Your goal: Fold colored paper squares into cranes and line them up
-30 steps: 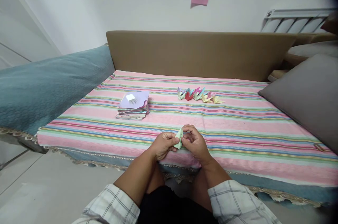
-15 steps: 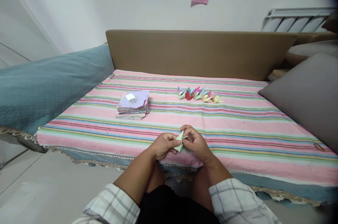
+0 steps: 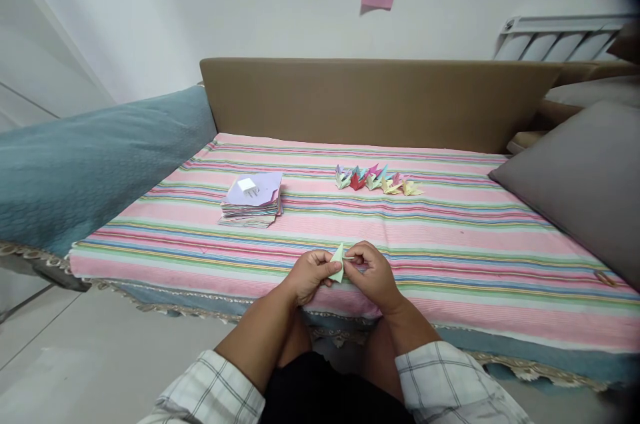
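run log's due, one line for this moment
left hand: holds folded green paper; right hand: holds its right side; paper stack: on striped cloth

White wall — brown backrest

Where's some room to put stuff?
Bare pink striped cloth lies between the purple-topped paper stack and colourful folded-paper row, and between that row and the grey cushion. Crowded: that row, and where the left hand and right hand hold green folded paper.
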Demonstrator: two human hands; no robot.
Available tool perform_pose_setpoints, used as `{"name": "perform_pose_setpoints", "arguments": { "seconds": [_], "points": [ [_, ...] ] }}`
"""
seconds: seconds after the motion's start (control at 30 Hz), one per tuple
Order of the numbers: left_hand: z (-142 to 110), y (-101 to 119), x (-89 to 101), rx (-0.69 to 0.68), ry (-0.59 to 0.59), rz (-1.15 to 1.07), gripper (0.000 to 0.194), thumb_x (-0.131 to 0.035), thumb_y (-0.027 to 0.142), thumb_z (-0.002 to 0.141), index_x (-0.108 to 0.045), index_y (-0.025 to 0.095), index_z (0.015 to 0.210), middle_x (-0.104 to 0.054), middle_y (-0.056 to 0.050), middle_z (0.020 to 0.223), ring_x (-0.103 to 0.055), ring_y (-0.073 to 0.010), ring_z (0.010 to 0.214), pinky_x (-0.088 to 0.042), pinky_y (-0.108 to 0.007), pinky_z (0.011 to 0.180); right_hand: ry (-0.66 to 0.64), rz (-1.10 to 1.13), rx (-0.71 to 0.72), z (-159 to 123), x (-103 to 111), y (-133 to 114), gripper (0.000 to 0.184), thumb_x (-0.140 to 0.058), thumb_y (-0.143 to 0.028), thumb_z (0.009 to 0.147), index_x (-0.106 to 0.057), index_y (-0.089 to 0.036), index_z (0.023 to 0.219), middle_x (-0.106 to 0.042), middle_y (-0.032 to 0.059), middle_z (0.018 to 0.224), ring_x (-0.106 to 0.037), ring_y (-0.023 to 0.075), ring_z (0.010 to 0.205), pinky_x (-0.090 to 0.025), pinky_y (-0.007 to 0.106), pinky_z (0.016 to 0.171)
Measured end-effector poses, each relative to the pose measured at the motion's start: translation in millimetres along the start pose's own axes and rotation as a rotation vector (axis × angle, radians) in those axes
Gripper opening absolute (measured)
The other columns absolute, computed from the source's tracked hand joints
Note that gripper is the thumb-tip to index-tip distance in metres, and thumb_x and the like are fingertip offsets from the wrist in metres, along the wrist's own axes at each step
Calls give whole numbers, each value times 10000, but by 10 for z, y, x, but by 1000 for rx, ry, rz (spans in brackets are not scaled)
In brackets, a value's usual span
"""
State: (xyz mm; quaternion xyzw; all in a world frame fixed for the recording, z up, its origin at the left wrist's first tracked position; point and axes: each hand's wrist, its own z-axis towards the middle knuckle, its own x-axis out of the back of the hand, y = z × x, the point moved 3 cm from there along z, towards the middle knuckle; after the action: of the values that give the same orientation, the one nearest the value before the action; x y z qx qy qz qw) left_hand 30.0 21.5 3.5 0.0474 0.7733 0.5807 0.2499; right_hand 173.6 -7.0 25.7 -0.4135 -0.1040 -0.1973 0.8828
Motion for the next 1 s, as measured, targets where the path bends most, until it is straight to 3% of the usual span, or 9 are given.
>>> {"name": "perform_pose_setpoints", "arguments": {
  "seconds": [0.23,0.5,0.67,1.0],
  "points": [
    [-7,-4,-12,-16,19,-2,379,-824,400,507,-605,117,631,-581,9,581,-517,-74,520,-396,-169,454,-8,11,-89,-37,-23,37,88,-572,-214,759,-557,-218,845,-543,-27,658,-488,106,541,-427,242,525],
    [-8,2,-13,-40,32,-5,368,-820,399,518,-616,116,636,-584,8,590,-515,-76,526,-393,-173,461,24,-23,-20,-25,-28,5,47,-558,-198,773,-520,-221,760,-525,-9,702,-469,114,581,-415,259,552],
    [1,-10,-15,-42,-4,-32,358,-811,374,554,-667,114,753,-607,-2,637,-531,-83,555,-395,-182,493,5,17,-45,-44,-63,34,36,-551,-202,780,-526,-220,761,-556,4,745,-487,121,606,-422,257,560],
    [14,-39,-8,-41,63,-135,362,-846,359,484,-654,112,666,-619,-2,590,-547,-105,543,-414,-228,544,-6,62,-59,-41,-38,-19,44,-548,-238,791,-580,-221,817,-609,22,778,-542,143,653,-460,280,606]
  ]
}}
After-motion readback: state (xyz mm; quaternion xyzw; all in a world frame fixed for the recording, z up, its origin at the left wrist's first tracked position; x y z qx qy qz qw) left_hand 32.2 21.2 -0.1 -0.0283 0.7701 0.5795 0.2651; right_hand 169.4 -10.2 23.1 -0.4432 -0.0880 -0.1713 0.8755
